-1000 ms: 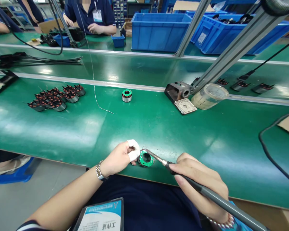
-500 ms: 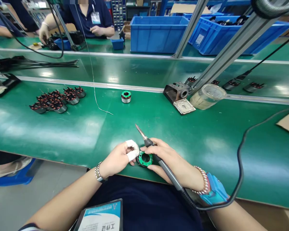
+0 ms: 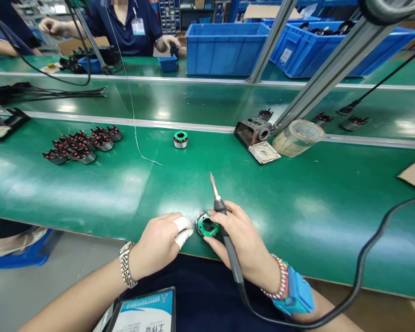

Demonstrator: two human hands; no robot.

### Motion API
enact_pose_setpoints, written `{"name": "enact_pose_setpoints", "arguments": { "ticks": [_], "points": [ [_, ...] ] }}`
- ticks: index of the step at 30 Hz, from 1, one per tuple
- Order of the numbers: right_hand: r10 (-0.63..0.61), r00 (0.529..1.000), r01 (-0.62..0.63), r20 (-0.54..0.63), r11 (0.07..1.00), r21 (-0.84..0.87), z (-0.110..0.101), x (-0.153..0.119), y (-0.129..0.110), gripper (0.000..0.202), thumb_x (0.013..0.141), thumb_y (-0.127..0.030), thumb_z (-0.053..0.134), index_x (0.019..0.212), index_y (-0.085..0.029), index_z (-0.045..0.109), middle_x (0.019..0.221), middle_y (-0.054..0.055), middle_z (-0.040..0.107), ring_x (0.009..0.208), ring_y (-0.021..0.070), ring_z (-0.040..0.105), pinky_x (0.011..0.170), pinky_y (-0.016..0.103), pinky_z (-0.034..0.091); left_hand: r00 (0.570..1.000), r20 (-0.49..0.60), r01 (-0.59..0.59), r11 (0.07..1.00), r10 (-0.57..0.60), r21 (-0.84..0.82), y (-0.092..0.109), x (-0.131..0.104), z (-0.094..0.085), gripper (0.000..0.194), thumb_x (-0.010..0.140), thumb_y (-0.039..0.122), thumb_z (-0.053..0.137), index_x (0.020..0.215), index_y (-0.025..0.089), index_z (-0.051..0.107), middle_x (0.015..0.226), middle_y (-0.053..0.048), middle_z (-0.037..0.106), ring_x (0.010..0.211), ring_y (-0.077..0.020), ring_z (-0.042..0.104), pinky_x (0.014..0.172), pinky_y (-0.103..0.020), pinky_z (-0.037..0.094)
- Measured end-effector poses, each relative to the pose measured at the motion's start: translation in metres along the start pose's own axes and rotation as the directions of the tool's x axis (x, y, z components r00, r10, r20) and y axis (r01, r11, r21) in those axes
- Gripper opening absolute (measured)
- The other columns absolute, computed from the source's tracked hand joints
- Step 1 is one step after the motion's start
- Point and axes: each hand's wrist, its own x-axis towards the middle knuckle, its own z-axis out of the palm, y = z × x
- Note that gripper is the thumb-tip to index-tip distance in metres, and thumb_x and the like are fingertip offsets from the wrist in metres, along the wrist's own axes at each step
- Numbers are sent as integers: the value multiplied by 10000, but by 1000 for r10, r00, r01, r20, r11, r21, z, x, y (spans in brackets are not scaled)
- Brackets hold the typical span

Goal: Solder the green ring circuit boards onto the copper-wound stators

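A soldering iron (image 3: pixel 232 258) lies through my right hand (image 3: pixel 249 246), its metal tip pointing away from me above the bench. The thumb and fingers of that hand also rest on a motor stator (image 3: pixel 202 230) topped by a green ring-shaped circuit board. Just left of the stator is my left hand (image 3: pixel 159 242), with white covers on the thumb and a finger. Its fingertips are pinched together, apart from the stator; anything between them is too small to make out. Farther back stands another stator with a green board (image 3: pixel 180 143).
Several bare wound stators (image 3: pixel 85 147) are grouped at the left. Solder wire (image 3: pixel 135 131) hangs down to the green bench (image 3: pixel 263 198). An iron stand (image 3: pixel 251 133) and a cloudy plastic tub (image 3: pixel 297 138) sit back right. Across the bench, a co-worker (image 3: pixel 124 32) sits near blue bins (image 3: pixel 226 50).
My left hand has drawn back leftward from the stator. The soldering iron has turned more upright, its tip shifting right. The co-worker's hands have moved apart, one raised, one reaching toward a small blue box.
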Motion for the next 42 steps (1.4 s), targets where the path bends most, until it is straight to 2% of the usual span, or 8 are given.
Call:
{"name": "enact_pose_setpoints", "arguments": {
  "ticks": [4,7,13,21,25,31,37,42],
  "points": [
    [29,999,-28,-30,999,16,3,0,-2,293,780,-179,552,1055,-179,454,861,84,595,940,263,516,795,475,489,964,41,263,913,-263,-312,-6,0,4,286,699,253,641,975,197,590,825,-32,651,626,-141,561,629,-261,442],
    [48,998,-46,-42,998,35,3,-1,-3,293,772,-186,568,1044,-179,460,853,83,586,951,268,507,790,469,492,921,138,381,768,-364,-515,-3,5,8,132,688,253,635,794,174,642,731,-19,657,621,-139,569,620,-254,453],
    [43,995,-42,-90,999,9,6,0,-5,278,774,-185,576,1027,-155,464,843,98,582,926,269,503,790,473,485,896,98,343,534,-434,-773,11,17,17,141,668,277,647,684,140,622,576,15,586,506,-90,509,513,-218,445],
    [64,995,-63,-78,998,9,6,1,-5,282,778,-205,580,1033,-171,462,872,90,584,916,266,514,772,468,490,864,129,359,415,-487,-836,11,24,22,218,635,286,687,726,133,562,503,30,559,460,-88,527,493,-219,463],
    [60,996,-59,-72,998,7,6,2,-5,290,774,-212,589,1033,-173,465,876,89,585,915,267,520,780,470,487,875,110,337,429,-472,-838,11,22,24,200,657,288,666,756,133,590,531,23,558,478,-92,523,501,-228,462],
    [53,997,-52,-63,998,22,5,1,-4,291,789,-216,577,1054,-171,467,879,91,586,933,262,518,773,455,491,966,-38,128,602,-256,-788,9,16,25,95,694,252,634,688,161,609,783,-12,557,622,-101,521,598,-236,454],
    [31,996,-24,-85,996,85,-4,12,-5,294,800,-171,564,1071,-190,454,909,83,576,883,222,546,712,365,508,966,65,218,652,-250,-726,8,27,19,95,667,229,626,637,154,575,673,9,534,609,-109,502,596,-233,414],
    [-47,999,50,-22,987,155,-4,24,-5,198,824,-79,465,982,-197,470,768,33,545,685,157,510,596,282,478,970,53,205,683,-238,-701,7,29,21,103,673,217,621,632,152,553,651,19,516,603,-105,486,606,-236,403]
  ]
}}
